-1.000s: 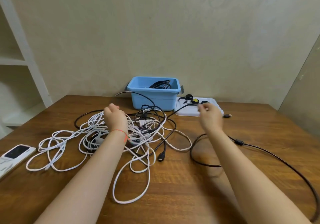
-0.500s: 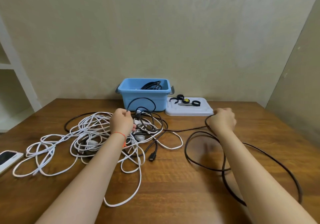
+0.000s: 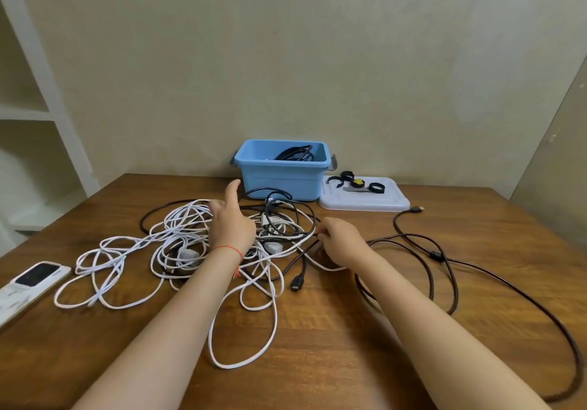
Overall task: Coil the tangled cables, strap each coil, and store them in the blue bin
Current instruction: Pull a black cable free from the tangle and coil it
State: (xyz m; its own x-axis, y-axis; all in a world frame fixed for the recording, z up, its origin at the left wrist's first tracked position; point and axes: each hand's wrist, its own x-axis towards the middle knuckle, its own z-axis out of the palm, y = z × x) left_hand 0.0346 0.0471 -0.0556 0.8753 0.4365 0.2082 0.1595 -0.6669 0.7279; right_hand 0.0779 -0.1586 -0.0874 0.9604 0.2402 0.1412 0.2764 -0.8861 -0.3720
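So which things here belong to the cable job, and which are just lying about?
Belong to the job:
tangled white cables
black cable
blue bin, a black coil already inside
straps on the white lid

Lying about:
phone at the table's left edge
white shelving

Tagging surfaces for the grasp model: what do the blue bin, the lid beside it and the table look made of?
Blue bin: likely moulded plastic, smooth, uniform colour, rounded rim and a soft sheen.
Lid: likely plastic too, pale, with raised moulded edges.
Table: wood or wood-look veneer, brown with visible grain and a low sheen; which one cannot be told.
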